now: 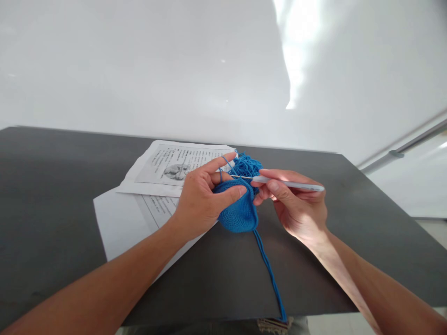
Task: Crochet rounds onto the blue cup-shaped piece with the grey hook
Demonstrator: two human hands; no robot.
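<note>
Crochetwork (237, 214), blue and probably light, soft and stretchy, sits on the near side of the yarn heap (247, 164) over the table (366, 228); the left hand (204, 195) pinches its far edge, a sensible hold, and the right hand (298, 202) clasps the stiff-looking hook (307, 186).
</note>
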